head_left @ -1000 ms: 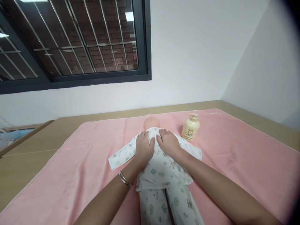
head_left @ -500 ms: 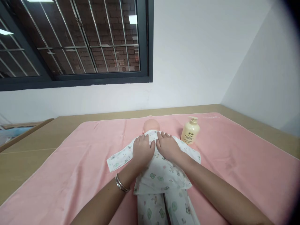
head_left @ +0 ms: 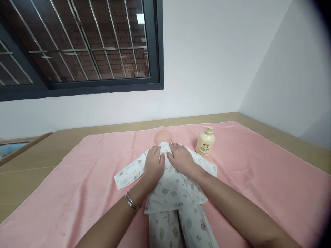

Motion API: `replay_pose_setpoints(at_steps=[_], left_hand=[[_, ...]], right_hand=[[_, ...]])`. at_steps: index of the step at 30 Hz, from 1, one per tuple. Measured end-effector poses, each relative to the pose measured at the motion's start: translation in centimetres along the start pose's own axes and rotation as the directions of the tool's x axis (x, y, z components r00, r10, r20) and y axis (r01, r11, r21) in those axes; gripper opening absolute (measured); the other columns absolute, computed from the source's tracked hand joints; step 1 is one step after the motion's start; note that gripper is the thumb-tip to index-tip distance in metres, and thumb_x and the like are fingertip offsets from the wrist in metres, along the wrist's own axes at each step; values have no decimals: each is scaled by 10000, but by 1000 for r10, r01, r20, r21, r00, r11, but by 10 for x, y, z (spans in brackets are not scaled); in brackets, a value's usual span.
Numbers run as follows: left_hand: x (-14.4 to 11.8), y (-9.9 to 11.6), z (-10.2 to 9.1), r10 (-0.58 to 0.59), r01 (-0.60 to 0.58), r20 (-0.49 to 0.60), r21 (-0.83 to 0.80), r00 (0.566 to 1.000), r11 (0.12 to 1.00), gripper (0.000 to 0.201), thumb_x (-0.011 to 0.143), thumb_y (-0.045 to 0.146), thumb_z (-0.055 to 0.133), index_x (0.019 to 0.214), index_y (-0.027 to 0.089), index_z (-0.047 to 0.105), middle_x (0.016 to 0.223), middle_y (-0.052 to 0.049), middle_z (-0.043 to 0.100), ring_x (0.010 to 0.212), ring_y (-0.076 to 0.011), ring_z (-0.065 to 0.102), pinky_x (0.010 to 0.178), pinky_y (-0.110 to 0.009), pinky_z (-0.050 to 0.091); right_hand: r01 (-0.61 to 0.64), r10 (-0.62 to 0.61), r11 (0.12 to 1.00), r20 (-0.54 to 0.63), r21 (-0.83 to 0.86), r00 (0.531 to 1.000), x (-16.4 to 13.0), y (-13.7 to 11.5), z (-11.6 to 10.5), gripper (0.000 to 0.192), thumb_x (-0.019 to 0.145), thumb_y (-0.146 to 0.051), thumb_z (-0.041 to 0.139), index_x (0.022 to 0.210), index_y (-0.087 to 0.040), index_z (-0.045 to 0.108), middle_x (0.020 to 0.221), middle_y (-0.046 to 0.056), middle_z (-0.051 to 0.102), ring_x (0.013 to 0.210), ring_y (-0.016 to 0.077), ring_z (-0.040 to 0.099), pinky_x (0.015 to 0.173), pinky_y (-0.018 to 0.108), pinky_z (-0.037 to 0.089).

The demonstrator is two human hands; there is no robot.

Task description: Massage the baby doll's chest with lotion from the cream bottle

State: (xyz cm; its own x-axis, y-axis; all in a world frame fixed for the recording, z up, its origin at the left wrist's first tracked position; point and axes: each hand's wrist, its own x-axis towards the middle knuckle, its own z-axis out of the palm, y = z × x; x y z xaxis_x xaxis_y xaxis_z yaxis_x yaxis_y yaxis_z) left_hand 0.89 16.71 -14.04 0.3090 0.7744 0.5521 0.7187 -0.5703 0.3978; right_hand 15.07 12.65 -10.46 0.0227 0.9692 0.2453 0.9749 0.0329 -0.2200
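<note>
A baby doll (head_left: pixel 163 136) lies on the pink sheet with its bald head toward the wall and no face showing. It wears a white printed top (head_left: pixel 173 193) with the sleeves spread out, and matching trousers (head_left: pixel 165 229). My left hand (head_left: pixel 154 162) rests flat on the left of the doll's upper back, and a silver bangle (head_left: pixel 132 200) circles that wrist. On the right of the upper back lies my right hand (head_left: pixel 181 158), its fingers stretched toward the head. Both hands are open and hold nothing. A pale yellow pump bottle (head_left: pixel 206 143) stands by the right sleeve.
The pink sheet (head_left: pixel 85 179) covers most of a wooden surface (head_left: pixel 33 155) that meets a white wall (head_left: pixel 201 69). A barred window (head_left: pixel 103 51) is at upper left. Something light blue (head_left: pixel 12 150) lies beyond a wooden edge at far left.
My hands have spread slightly apart on the doll's back, the thumbs now farther from each other. The whole view has shifted a little, so everything appears somewhat farther left.
</note>
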Motion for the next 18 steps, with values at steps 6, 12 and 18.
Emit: replay_pose_setpoints(at_steps=[6,12,18], left_hand=[[-5,-3,3,-127,114,-100,-131,987,985,441,945,329,325,1304,128,484,1422,-160,429,1377,-293,291,1116,-531,263],[-13,1,2,-93,58,-268,-138,959,989,445,965,332,295,1359,160,411,1544,-138,188,1437,-281,82,1137,-559,145],[-13,1,3,-91,47,-283,-157,955,986,438,967,344,292,1346,161,413,1530,-140,219,1432,-273,105,1138,-536,155]], right_hand=[[107,-96,989,-101,100,990,-12,-8,-22,497,934,-329,341,1378,-118,418,1454,146,389,1348,253,335,1078,377,283],[173,-156,980,-162,96,974,-20,-24,-12,479,940,-288,332,1389,-141,413,1517,114,279,1417,241,178,1139,458,147],[145,-129,978,-113,151,985,-24,-27,-6,451,942,-306,330,1367,-196,434,1529,91,257,1412,224,195,1129,491,149]])
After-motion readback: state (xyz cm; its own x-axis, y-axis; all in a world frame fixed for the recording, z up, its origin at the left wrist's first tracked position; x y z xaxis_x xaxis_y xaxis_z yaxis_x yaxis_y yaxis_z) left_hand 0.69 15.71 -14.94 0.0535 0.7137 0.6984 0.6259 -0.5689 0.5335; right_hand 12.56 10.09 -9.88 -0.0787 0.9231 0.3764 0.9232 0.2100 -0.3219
